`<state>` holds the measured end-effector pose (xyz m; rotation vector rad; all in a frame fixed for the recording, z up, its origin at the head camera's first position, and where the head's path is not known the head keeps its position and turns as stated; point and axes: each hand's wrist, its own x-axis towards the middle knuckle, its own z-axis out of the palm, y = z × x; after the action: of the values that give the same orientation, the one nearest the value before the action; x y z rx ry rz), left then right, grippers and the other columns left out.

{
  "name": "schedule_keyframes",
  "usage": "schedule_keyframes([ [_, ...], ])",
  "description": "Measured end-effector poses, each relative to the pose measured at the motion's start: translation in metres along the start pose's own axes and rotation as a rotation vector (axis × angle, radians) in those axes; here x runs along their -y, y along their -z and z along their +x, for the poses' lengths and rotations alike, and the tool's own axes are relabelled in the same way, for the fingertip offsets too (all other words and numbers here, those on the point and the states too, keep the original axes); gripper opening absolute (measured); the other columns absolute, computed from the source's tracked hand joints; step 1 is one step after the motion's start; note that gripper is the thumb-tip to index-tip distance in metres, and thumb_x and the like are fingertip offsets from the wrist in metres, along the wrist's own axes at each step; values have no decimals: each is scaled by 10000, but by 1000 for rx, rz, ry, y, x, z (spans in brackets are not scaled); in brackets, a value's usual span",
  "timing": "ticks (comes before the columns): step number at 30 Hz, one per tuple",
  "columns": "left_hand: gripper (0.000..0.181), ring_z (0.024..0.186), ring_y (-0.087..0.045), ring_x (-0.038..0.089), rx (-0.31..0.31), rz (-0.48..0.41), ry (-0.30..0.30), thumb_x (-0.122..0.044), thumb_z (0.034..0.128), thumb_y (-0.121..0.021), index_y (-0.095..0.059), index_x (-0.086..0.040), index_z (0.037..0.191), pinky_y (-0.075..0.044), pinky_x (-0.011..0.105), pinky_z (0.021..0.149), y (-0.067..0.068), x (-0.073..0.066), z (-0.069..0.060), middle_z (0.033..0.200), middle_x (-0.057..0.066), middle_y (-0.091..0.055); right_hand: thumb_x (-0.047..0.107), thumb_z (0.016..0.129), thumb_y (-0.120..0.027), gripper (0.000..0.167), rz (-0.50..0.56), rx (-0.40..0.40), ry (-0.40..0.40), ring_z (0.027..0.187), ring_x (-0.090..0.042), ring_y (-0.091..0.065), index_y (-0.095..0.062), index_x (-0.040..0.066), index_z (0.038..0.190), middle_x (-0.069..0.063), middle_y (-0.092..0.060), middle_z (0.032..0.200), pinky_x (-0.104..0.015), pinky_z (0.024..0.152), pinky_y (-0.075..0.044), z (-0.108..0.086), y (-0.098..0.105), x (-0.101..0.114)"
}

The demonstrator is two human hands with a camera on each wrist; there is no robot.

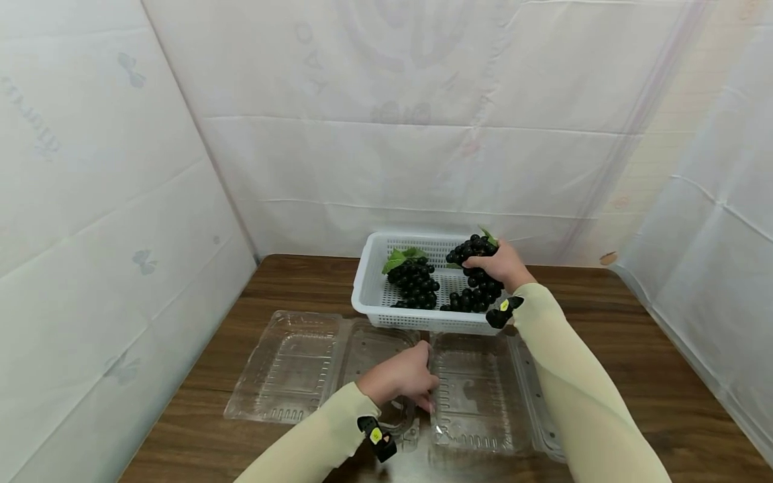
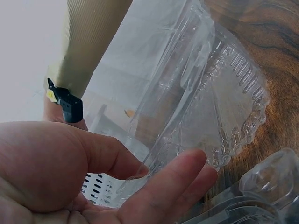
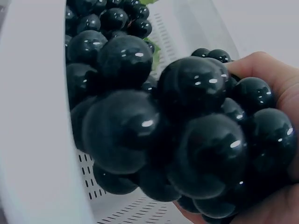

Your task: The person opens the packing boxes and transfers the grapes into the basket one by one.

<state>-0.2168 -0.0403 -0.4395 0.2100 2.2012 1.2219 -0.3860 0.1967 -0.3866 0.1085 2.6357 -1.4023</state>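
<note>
My right hand [image 1: 504, 265] grips a bunch of black grapes [image 1: 468, 249] with a green leaf, over the right side of a white perforated basket [image 1: 362, 282]. In the right wrist view, round dark grapes [image 3: 205, 154] fill the palm side of the hand. More grapes [image 1: 413, 285] with leaves lie at the basket's left. My left hand [image 1: 407, 376] is at the left edge of a clear plastic clamshell container [image 1: 474, 396], which stands unfolded on the table. In the left wrist view, thumb and fingers pinch that container's thin rim [image 2: 152, 163].
A second clear clamshell [image 1: 290, 365] lies unfolded to the left, partly under my left forearm. The right container's lid [image 1: 540, 396] is partly covered by my right sleeve. Brown wooden table [image 1: 199, 409] surrounds them, with white sheeting [image 1: 386, 168] behind and at both sides.
</note>
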Motion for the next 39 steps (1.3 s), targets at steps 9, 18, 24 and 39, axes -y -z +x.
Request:
schedule_keyframes([
  [9,753,522,-675,208,-5,-12,4,-4,969,-620,-204,15,1597,-626,393,597,-2,-2,1,760,219,-692,423,910,-735,1156,-7,39,-23,1546,-494,-149,82,69,1646,-236,17,1713,-668,1182,-322,10,-2,-5],
  [18,734,544,-696,246,-15,-29,-3,4,970,-610,-213,27,1587,-631,410,606,-3,-2,1,779,216,-682,442,907,-737,1174,-85,115,-67,1537,-506,-155,89,41,1638,-271,11,1701,-649,1177,-344,24,-5,-5],
  [24,709,546,-698,256,-18,-37,-10,7,964,-616,-249,18,1571,-632,403,602,-2,0,2,732,214,-682,446,936,-700,1169,-145,176,-92,1544,-513,-97,136,-11,1614,-291,73,1690,-640,1202,-306,28,-8,-4],
  [39,656,503,-666,217,-17,-6,-28,5,956,-620,-302,32,1530,-628,400,611,-2,0,1,701,205,-670,511,934,-680,1138,-343,253,-91,991,-326,-516,30,-59,1616,-330,18,1675,-430,759,-490,32,-7,-7],
])
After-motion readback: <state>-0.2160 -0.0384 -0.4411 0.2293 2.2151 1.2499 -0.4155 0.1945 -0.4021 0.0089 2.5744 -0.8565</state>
